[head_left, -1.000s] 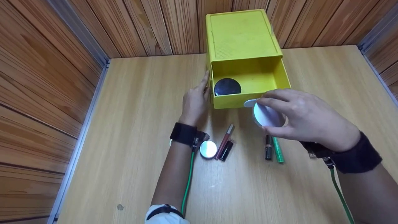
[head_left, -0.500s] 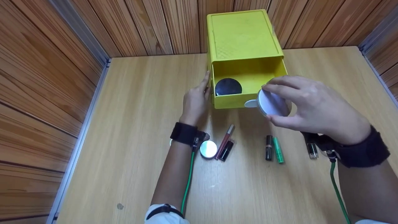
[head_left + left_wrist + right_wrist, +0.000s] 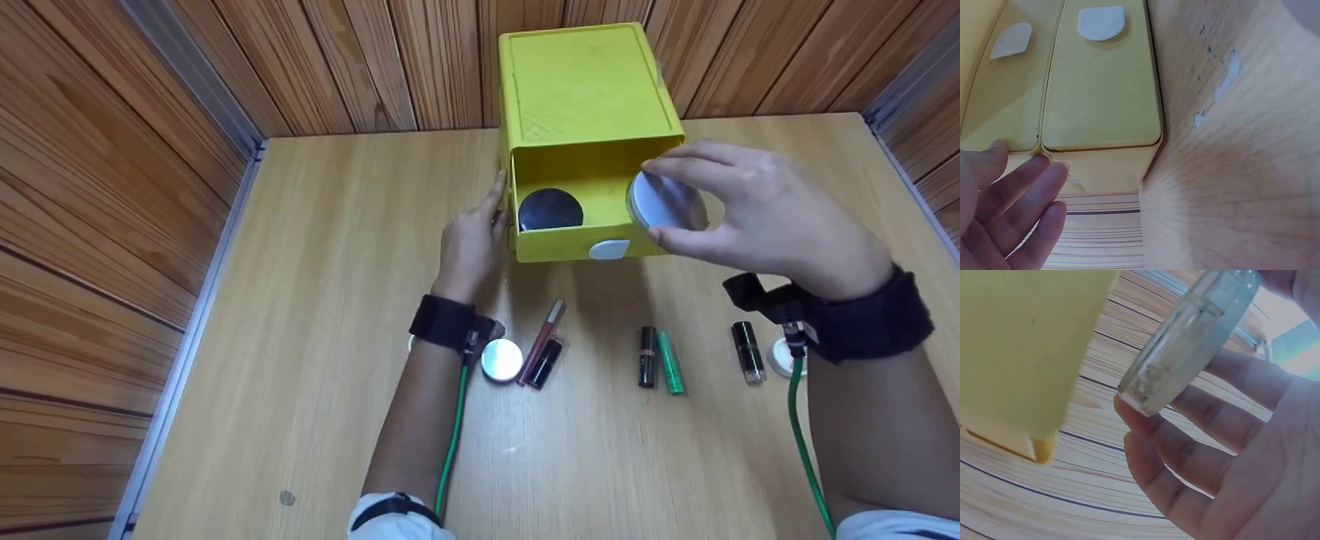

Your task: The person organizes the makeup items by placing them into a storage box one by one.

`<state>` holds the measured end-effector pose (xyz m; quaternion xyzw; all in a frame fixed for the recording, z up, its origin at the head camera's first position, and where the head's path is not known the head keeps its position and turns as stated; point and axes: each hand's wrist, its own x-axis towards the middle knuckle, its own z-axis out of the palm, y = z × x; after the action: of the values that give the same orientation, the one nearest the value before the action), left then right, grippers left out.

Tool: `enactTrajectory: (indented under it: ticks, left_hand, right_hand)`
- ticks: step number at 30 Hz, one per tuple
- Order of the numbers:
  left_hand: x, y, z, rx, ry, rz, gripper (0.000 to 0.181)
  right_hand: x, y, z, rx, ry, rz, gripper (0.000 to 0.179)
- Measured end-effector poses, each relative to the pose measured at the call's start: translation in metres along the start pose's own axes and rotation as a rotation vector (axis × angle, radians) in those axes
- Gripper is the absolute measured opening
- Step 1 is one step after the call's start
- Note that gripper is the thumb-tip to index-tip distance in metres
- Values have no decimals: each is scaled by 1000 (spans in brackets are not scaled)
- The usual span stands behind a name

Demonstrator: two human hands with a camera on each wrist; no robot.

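A: What moved?
B: Right grip [image 3: 780, 206] took the round clear-sided container [image 3: 664, 201] from beside the white pull tab [image 3: 609, 250] up by the open yellow drawer's [image 3: 555, 246] front right corner.
A: Grips?
B: Right one's pinching its rim. Left grip [image 3: 469, 251] loosely spread at the yellow cabinet's [image 3: 589, 86] side.
A: Meaning?
B: Likely nearer the opening, unreleased. Black disc [image 3: 551, 210] sits inside, left.

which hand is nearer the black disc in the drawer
Left. The left hand is at the left side of the box, near the disc; the right hand is by the right side of the drawer, holding a round container.
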<state>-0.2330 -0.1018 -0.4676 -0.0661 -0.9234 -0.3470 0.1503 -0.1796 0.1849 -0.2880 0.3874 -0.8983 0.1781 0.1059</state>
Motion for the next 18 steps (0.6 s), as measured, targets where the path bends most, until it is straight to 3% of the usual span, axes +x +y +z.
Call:
enactTrajectory:
  ticks: [7,18]
  left_hand:
    - [0,3,2,36,2,18,58]
    - [0,5,3,-3,-5,10,59]
  right_hand:
    - [4,5,3,26,-66,162,57]
    - [14,15,2,52,-156,244,57]
